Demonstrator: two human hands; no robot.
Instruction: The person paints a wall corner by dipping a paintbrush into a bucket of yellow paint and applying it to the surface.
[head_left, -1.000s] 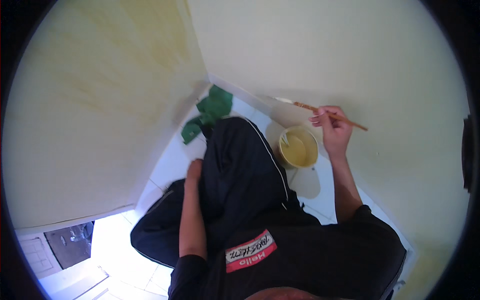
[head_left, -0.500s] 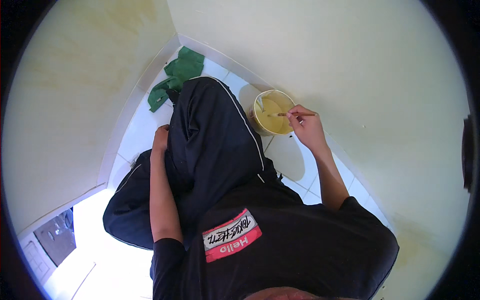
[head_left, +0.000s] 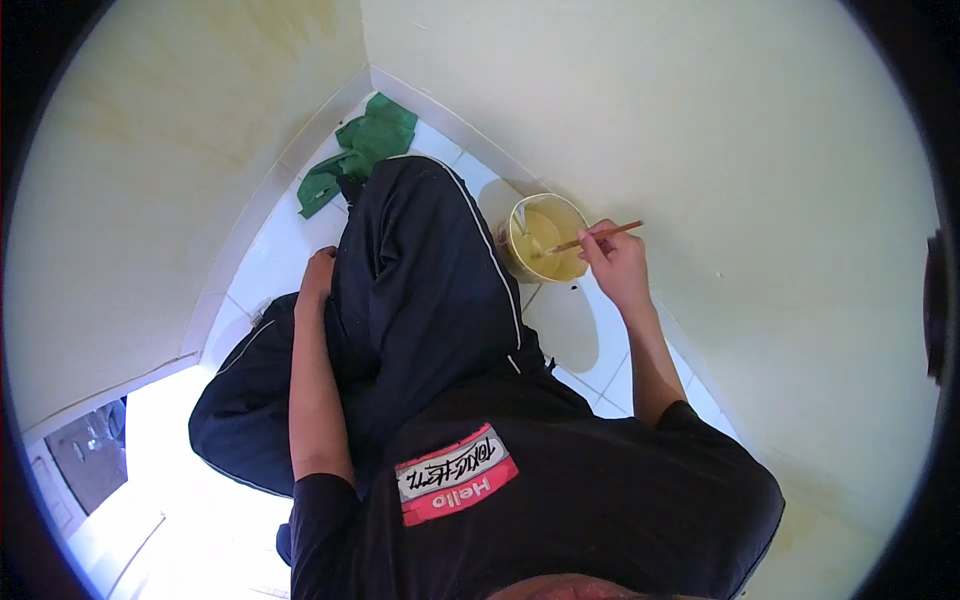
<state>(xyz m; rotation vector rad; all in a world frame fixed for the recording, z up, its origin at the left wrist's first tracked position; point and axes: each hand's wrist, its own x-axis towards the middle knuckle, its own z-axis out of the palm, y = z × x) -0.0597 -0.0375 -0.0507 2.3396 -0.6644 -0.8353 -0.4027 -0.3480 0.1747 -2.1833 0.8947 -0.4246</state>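
Black trousers are flanking the left hand, which is resting low, presumably for balance; its grip cannot be told. Green cloth is lying beyond. A bucket is standing within easy reach; a brush is slanting into it, the right hand pinching the handle, likely avoiding smears.

Hand count: two, being one left hand and one right hand. Brush: one. Bucket: one. Walls: two. Black shirt: one, bearing one patch. Dark trousers: one pair. Green cloth: one, possibly two overlapping pieces; folds leave the count uncertain.
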